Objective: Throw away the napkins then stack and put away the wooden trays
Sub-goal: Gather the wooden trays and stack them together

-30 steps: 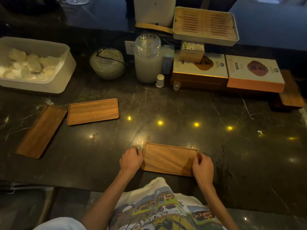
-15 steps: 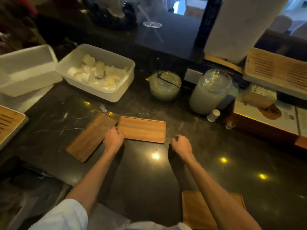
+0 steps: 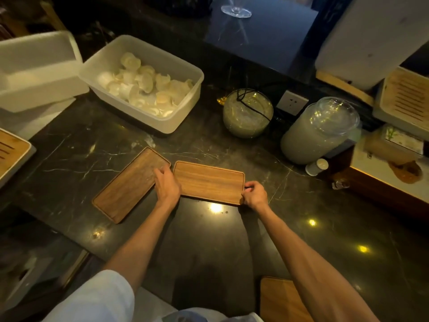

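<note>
Far left: slatted wooden tray at the frame edge, white lidded bin behind it. Next to that, an open white tub holding pale crumpled pieces, possibly the napkins, can't confirm. Dark marble counter carries three flat wooden trays. Angled tray lies left, its near corner touching or just beside the middle tray. Left hand sits over that junction, fingers spread on the middle tray's left edge. Right hand is curled on the middle tray's right end, so both hands clamp the same tray, which lies flat on the counter. Third tray is at the bottom edge, partly under the right forearm. Glass bowl and lidded glass jar stand behind, right of centre.
</note>
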`<action>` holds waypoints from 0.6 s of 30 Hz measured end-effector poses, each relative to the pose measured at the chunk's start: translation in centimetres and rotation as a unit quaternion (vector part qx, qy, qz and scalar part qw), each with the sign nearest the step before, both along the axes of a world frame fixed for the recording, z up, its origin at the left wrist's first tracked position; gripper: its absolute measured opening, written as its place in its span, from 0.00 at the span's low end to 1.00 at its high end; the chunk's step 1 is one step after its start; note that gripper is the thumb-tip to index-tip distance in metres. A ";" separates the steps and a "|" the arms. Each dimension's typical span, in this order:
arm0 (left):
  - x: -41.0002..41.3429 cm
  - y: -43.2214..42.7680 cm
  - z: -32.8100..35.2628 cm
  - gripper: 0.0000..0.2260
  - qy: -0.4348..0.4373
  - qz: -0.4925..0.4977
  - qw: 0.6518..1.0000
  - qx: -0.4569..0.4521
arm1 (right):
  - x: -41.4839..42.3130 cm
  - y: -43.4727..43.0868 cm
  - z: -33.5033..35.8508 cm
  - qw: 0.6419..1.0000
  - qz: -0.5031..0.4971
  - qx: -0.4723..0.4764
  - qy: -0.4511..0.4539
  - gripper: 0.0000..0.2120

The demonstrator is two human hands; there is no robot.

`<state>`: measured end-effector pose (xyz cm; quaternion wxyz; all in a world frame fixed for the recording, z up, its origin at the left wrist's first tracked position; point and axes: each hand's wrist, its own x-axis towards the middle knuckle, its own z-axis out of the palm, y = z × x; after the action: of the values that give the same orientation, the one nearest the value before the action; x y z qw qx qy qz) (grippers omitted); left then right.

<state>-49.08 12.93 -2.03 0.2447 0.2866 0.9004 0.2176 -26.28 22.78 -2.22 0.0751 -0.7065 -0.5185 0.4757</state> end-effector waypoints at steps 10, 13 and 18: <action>10.6 -3.6 7.2 0.12 -0.150 -0.054 0.983 0.089 | 16.0 -4.7 6.0 0.992 -0.066 0.070 0.081 0.15; 17.2 -6.0 6.4 0.10 -0.156 -0.094 0.980 0.078 | 23.5 -9.0 5.6 0.988 -0.102 0.083 0.085 0.16; 26.7 -11.7 2.7 0.08 -0.173 -0.139 0.975 0.029 | 32.8 -16.9 3.1 0.984 -0.158 0.068 0.053 0.15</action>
<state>-22.38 1.22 0.69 0.4158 0.3745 0.7890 0.2536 6.53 5.90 0.84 0.2248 -0.7469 -0.4267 0.4578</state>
